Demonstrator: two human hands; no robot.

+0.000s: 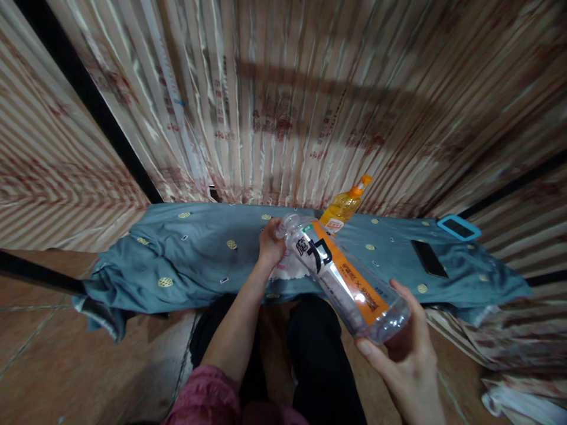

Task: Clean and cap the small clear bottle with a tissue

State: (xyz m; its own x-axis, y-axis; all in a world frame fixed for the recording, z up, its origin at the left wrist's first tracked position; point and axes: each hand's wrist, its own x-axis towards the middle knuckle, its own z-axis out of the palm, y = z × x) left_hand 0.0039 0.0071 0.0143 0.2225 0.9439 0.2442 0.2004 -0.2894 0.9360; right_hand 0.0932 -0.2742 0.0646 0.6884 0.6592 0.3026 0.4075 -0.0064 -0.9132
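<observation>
A clear plastic bottle [339, 277] with an orange and black label is held tilted above the cloth-covered table, its neck to the upper left. My left hand [271, 243] is closed around the neck; some of its fingers are hidden behind the bottle. At the base, my right hand [405, 348] grips the bottle between thumb and fingers. Behind the bottle stands a pump bottle [343, 209] of yellow liquid with an orange top. Partly covered by the left hand and the bottle, a whitish cloth or paper [290, 268] with pink marks lies on the table.
A blue-green cloth with pineapple prints [199, 254] covers the narrow table. On the right lie a black phone [429, 258] and a blue-framed device [459, 227]. Striped curtains [274, 118] hang behind, with dark poles [95, 106] at the sides. My legs are under the front edge.
</observation>
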